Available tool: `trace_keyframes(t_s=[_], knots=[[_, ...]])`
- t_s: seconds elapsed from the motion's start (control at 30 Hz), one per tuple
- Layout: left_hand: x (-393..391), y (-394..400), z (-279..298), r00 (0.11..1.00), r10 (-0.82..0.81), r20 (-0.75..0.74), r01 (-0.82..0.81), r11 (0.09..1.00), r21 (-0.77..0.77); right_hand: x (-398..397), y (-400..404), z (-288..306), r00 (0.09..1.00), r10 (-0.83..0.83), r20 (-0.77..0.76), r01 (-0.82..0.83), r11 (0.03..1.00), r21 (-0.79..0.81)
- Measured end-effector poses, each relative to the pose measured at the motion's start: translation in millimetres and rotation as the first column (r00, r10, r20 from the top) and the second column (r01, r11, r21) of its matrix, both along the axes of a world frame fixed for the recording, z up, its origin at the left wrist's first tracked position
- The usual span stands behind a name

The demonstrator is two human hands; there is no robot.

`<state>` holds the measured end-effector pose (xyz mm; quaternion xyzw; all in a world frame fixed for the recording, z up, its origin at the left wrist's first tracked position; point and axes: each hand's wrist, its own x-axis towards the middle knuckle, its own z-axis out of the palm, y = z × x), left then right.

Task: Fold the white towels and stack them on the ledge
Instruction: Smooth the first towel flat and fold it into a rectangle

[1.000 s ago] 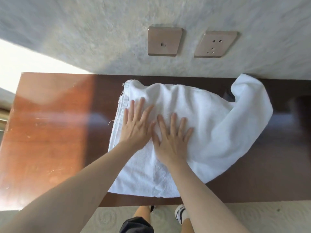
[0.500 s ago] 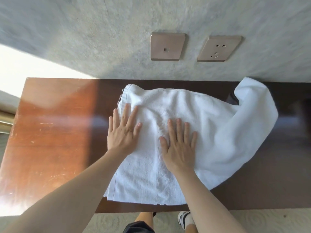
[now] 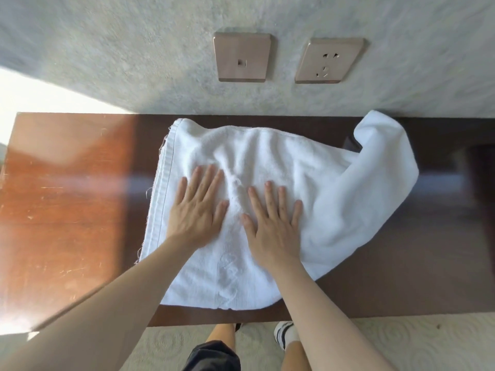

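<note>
Both hands, left hand (image 3: 197, 210) and right hand (image 3: 273, 223), lay flat with fingers straight, pressing the white towel (image 3: 334, 188), which was spread mid-ledge (image 3: 67, 204), reaching its front edge, right end rumpled.

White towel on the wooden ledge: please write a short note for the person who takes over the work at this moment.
Left hand: flat on the white towel, fingers straight, near its hemmed left edge.
Right hand: flat on the towel beside it, a raised wrinkle between the two hands.
The towel lies on the wooden ledge; its right end is bunched and lifted near the wall.
Done: left part spread flat.
Left: smooth the wrinkle and the right end, fold the towel, stack it. No folded towels are in view.
</note>
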<state>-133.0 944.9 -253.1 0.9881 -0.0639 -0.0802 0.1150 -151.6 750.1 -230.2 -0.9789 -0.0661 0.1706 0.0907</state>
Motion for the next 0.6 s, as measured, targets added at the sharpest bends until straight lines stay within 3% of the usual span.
trace_keyframes(t_s=[0.17,0.3,0.37,0.43,0.5,0.6], knots=[[14.7,5.6,-3.4,0.998,0.055,-0.032,-0.054,0.998,0.042,0.6,-21.7,6.1,1.000,0.001,0.031,0.000,1.000,-0.022],[4.0,-13.6,6.4,0.967,0.228,-0.116,-0.225,0.974,0.033,1.2,-26.4,23.8,0.994,-0.099,0.041,0.087,0.969,0.231],[-13.8,-32.0,8.9,0.950,0.277,-0.147,-0.279,0.960,0.003,-10.6,-39.6,32.5,0.983,-0.147,0.111,0.112,0.956,0.272],[-33.6,-54.8,13.1,0.974,0.187,-0.126,-0.198,0.977,-0.077,-24.9,-55.0,37.6,0.974,-0.159,0.162,0.115,0.961,0.253],[-46.8,-80.6,16.3,0.997,0.009,-0.076,-0.018,0.993,-0.119,-34.7,-69.7,41.6,0.961,-0.176,0.214,0.121,0.961,0.247],[-38.8,-120.9,20.0,0.987,-0.158,-0.037,0.151,0.978,-0.141,-33.4,-91.7,47.1,0.894,-0.227,0.386,0.159,0.967,0.202]])
